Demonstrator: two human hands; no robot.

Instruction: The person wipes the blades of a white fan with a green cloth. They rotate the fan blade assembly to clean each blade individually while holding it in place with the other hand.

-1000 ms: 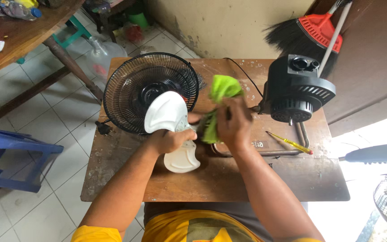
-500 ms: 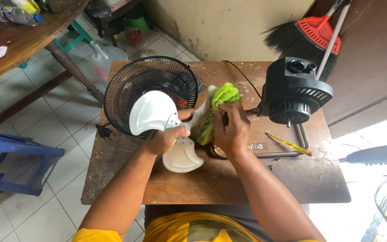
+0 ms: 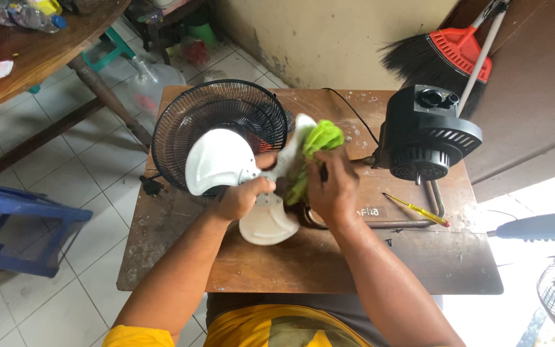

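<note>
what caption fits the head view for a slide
Left hand steadies a white fan blade while right hand presses a green cloth on it.

A white fan blade (image 3: 223, 160) meets a bright lime-green cloth (image 3: 313, 151) above a brown, paint-speckled wooden table (image 3: 367, 257). Behind the blade sits a black wire fan guard (image 3: 194, 115); right of it, a black motor housing (image 3: 428, 138) and a yellow screwdriver (image 3: 415, 209). Beyond the table: a red-and-black broom (image 3: 448, 54), a blue stool (image 3: 17, 225), pale grey tiles (image 3: 65, 308).
</note>
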